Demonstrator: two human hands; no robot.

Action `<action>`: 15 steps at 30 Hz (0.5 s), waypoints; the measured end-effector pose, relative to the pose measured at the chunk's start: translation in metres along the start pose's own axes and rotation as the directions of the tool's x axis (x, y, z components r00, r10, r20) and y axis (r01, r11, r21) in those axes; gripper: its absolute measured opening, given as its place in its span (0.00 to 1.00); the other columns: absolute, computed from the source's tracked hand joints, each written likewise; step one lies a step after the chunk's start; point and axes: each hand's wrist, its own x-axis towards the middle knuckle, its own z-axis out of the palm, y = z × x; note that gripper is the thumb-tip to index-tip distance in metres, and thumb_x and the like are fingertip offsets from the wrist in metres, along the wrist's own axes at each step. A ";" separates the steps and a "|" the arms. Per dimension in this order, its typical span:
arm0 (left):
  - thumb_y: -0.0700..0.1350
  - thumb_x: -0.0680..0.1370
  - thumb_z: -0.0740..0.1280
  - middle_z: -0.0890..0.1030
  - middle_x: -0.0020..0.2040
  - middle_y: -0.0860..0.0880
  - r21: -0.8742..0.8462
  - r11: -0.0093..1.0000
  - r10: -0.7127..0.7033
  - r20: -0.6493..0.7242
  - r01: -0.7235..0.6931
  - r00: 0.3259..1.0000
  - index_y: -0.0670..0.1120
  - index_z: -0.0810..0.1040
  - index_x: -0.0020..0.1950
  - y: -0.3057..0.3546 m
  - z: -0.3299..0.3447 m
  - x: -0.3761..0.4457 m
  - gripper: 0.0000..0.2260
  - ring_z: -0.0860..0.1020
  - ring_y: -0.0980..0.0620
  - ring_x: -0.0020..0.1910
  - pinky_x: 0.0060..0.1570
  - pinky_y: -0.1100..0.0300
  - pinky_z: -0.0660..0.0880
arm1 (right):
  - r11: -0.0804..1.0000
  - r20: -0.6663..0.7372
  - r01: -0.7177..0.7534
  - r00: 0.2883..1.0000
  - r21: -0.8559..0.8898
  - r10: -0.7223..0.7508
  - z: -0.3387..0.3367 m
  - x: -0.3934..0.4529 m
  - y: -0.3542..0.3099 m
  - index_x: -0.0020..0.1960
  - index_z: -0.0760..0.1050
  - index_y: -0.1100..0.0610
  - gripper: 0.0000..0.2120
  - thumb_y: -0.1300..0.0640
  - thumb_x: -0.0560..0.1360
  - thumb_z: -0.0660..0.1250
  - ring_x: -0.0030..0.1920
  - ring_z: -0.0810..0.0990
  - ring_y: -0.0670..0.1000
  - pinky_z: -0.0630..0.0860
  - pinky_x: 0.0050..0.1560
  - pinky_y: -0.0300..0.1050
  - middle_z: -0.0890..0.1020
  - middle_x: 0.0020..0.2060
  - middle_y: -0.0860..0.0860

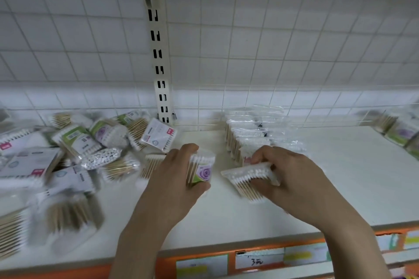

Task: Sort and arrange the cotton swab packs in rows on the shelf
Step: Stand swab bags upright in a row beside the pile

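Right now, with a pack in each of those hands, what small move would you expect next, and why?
Probably the right hand stands its pack upright at the near end of the row of packs just behind it. That row already runs back toward the wire grid, and the pack is tilted right in front of it. The left hand holds a rose-label pack, likely next in line.

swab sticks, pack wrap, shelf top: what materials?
Swab sticks: likely wood or bamboo, tan and matte, with white cotton-like tips. Pack wrap: thin clear plastic film, glossy with crinkled glints. Shelf top: smooth off-white surface, perhaps painted metal or laminate; can't tell which.
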 end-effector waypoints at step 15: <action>0.50 0.69 0.73 0.70 0.51 0.55 0.026 0.998 -0.048 -0.076 0.051 0.996 0.55 0.64 0.64 0.017 0.010 -0.005 0.28 0.72 0.58 0.42 0.38 0.70 0.65 | 0.936 -0.131 -0.092 0.990 -0.339 0.050 0.017 0.022 0.043 0.49 0.72 0.41 0.09 0.51 0.70 0.64 0.53 0.70 0.46 0.46 0.43 0.42 0.76 0.46 0.40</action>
